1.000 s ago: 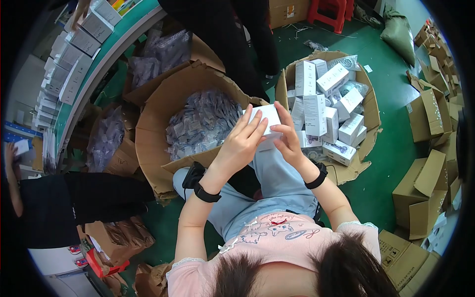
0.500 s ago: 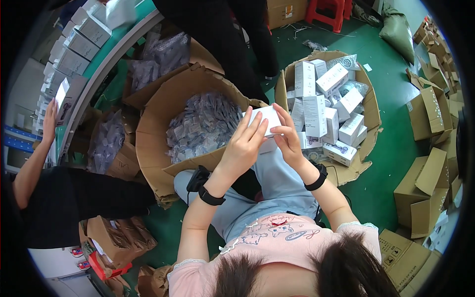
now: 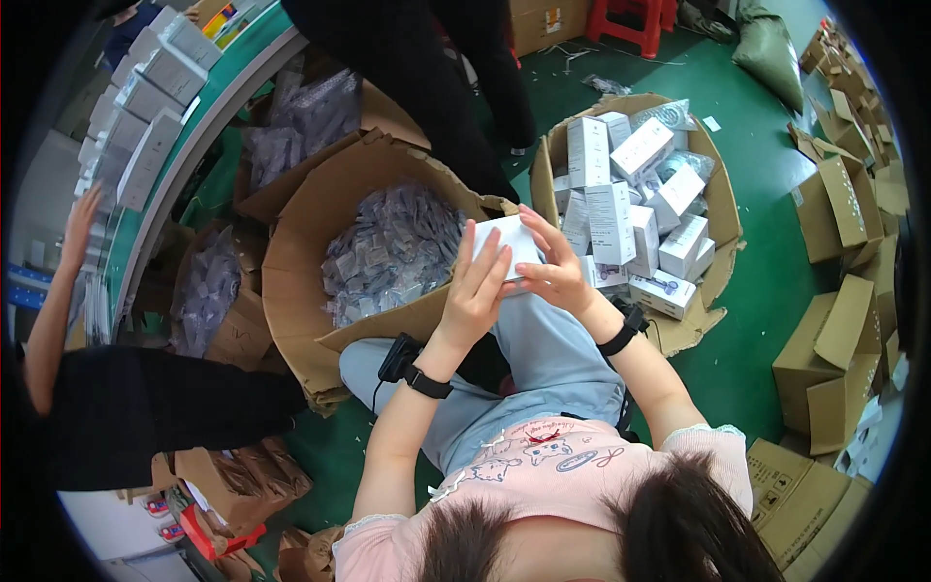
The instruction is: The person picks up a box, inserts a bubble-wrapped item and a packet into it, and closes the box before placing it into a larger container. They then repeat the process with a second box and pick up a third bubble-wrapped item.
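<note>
Between my two hands, above my lap, is a small white cardboard box (image 3: 508,233). My left hand (image 3: 475,283) grips its left side, with fingers laid over the top face. My right hand (image 3: 558,267) holds the right side, fingertips on the edge and near corner. Just beyond, to the right, a large open carton (image 3: 720,254) holds a heap of white printed boxes (image 3: 609,221) and some clear bubble-wrap packs. To the left of my hands, a big round-bent carton (image 3: 296,257) is filled with small clear plastic packets (image 3: 393,257).
A person's hand (image 3: 82,218) is at the left beside a green-topped bench lined with white boxes (image 3: 150,160). Another person's dark-trousered legs (image 3: 407,87) stand behind the cartons. Empty brown cartons (image 3: 834,359) line the right. A red stool (image 3: 630,24) stands at the back.
The white box has tipped so more of its top face shows, and both my hands have shifted slightly around it. The co-worker at left has set a white box down on the bench.
</note>
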Demonstrator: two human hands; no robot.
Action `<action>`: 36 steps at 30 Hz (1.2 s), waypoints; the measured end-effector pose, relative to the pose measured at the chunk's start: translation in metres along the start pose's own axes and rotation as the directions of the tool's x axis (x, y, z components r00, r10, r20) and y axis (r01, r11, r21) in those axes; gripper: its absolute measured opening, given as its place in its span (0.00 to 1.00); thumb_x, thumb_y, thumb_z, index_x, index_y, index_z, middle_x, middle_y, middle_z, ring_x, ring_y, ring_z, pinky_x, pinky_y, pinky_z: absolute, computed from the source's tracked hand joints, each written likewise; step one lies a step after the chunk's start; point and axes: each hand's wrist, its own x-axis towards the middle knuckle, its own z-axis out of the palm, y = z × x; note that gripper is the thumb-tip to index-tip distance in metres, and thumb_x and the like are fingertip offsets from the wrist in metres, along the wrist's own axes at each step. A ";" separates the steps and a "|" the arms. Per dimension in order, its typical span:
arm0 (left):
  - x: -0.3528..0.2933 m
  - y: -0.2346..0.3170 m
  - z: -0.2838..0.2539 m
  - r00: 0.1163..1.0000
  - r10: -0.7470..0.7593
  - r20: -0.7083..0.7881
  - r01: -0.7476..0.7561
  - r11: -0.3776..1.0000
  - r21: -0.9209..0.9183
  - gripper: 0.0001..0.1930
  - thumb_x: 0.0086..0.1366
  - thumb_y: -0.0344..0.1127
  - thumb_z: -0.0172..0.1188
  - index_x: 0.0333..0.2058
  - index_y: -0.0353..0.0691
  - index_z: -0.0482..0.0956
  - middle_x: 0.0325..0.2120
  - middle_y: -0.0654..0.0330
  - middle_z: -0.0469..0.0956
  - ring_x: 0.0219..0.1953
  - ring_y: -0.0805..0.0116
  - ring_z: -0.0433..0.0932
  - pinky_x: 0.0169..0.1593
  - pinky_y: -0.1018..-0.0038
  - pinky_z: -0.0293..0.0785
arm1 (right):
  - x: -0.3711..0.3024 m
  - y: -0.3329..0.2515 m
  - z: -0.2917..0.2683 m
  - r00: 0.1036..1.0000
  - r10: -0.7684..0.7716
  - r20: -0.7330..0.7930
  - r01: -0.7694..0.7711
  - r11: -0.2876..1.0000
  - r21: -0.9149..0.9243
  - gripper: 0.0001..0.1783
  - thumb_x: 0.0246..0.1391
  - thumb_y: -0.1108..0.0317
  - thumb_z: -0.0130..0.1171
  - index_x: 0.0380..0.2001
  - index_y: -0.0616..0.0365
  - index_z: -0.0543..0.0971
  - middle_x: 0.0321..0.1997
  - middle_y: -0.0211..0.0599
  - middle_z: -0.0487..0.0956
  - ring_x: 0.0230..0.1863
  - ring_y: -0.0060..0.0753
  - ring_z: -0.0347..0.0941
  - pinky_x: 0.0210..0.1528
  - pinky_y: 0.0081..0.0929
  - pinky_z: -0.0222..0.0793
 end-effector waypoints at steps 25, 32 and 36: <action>0.037 -0.151 -0.277 0.795 -0.034 -0.605 0.456 0.691 0.561 0.24 0.50 0.29 0.56 0.48 0.33 0.63 0.50 0.46 0.62 0.54 0.49 0.58 0.58 0.62 0.52 | -0.106 0.116 -0.267 0.523 0.135 -0.842 -0.736 -0.427 -0.525 0.39 0.48 0.46 0.51 0.57 0.61 0.57 0.61 0.52 0.53 0.62 0.54 0.46 0.60 0.44 0.45; 0.101 -0.322 -0.414 0.770 -0.466 -0.435 0.463 -0.061 0.884 0.44 0.43 0.51 0.65 0.58 0.48 0.53 0.58 0.54 0.52 0.61 0.50 0.47 0.55 0.47 0.55 | -0.092 0.032 -0.180 0.603 0.223 -0.766 -0.793 0.064 -0.606 0.26 0.47 0.68 0.54 0.51 0.58 0.65 0.61 0.47 0.54 0.62 0.47 0.48 0.61 0.37 0.45; 0.008 -0.395 -0.588 0.768 -0.528 -0.363 0.598 0.387 0.702 0.21 0.49 0.37 0.58 0.43 0.39 0.70 0.39 0.51 0.74 0.42 0.55 0.72 0.42 0.63 0.67 | -0.065 0.049 -0.149 0.662 0.288 -0.692 -0.748 0.193 -0.635 0.20 0.42 0.74 0.53 0.43 0.59 0.71 0.56 0.44 0.62 0.59 0.45 0.55 0.59 0.34 0.50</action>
